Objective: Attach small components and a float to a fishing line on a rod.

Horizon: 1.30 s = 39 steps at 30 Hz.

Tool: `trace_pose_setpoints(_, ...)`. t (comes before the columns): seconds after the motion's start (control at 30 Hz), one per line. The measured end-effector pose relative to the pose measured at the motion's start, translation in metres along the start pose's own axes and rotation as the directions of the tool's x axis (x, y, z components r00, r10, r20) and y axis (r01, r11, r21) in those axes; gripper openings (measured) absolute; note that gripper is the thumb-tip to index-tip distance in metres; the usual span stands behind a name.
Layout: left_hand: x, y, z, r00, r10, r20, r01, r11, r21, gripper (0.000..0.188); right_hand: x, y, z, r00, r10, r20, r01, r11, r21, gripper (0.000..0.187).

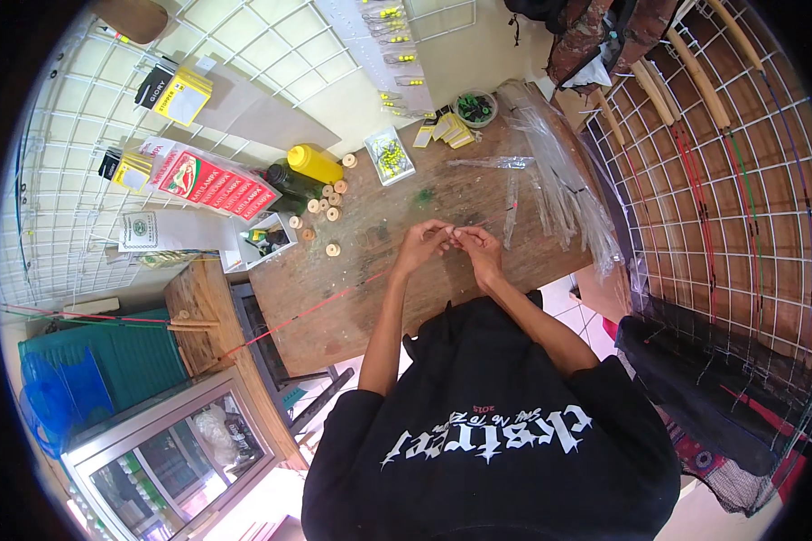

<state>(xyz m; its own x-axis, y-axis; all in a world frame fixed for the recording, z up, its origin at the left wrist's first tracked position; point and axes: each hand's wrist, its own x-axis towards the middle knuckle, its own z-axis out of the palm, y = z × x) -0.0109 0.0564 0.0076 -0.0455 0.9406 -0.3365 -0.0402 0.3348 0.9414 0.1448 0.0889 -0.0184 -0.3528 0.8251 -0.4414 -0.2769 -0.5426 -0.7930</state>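
A thin red fishing rod runs slantwise over the table from the lower left and passes under my left wrist. My left hand is closed in a pinch in line with the rod, near its thin end. Against those fingertips, my right hand has its thumb and fingers pressed together. Whatever small piece lies between the right fingertips is hidden. Left of the hands, several wooden spools stand on the table. Clear plastic sleeves lie to the right, one strip close to my right hand.
The wooden table bears a white tray of yellow-green beads, a yellow bottle, a tub of dark green pieces and a white box. Wire racks with hanging rods rise at right. A glass-fronted cabinet stands lower left.
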Motion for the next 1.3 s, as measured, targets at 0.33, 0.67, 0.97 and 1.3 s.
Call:
trace_pose_setpoints(0.33,0.013,0.004,0.000,0.987,-0.154,0.051,0.151,0.987,0.057,0.035,0.002,-0.003,-0.009,0.988,-0.066,0.141,0.075,0.995,-0.064,0.013)
trace_pose_setpoints(0.67,0.025,0.012,-0.008,0.922,-0.247,0.298,0.245,0.968,0.047,0.029,0.000,-0.003,-0.015,0.948,-0.100,0.301,0.162,0.969,-0.186,0.012)
trace_pose_setpoints(0.97,0.024,0.020,0.000,0.955,-0.182,0.234,0.171,0.983,0.065,0.023,0.000,-0.017,-0.032,0.952,-0.064,0.300,0.131,0.969,-0.209,0.015)
trace_pose_setpoints(1.3,0.025,0.005,0.003,0.964,-0.173,0.201,0.185,0.982,-0.047,0.020,-0.031,-0.047,-0.059,0.996,0.043,0.073,-0.045,0.999,0.027,0.022)
